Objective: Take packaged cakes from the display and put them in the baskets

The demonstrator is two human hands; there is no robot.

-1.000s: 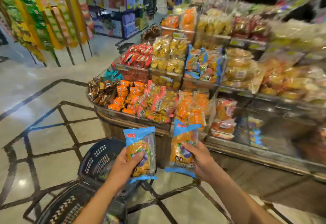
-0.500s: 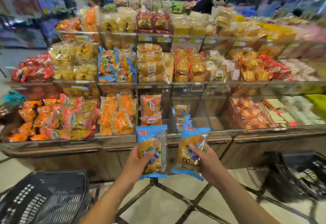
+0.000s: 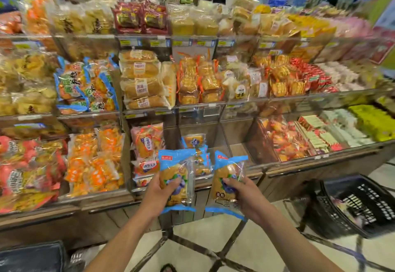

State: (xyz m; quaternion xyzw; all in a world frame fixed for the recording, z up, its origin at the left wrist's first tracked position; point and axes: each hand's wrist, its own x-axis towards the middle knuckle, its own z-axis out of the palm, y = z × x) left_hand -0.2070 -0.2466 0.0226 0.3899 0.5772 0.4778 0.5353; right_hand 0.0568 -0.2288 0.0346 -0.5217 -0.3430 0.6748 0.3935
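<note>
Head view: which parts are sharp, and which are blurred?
Head view: the left packet and right packet, gripped by the left hand and right hand, look sharp; the display at its right end and the black basket are blurred; shelf lines bow from the wide lens.

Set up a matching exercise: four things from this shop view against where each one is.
Things:
1 blue cake packets
2 black basket
3 dark-red packets
4 lime-green packets

Places:
A upper tier, centre
B floor, right
C one in the left hand, one in the right hand
D bottom tier, far right

Pairs: 1-C, 2-B, 3-A, 4-D
</note>
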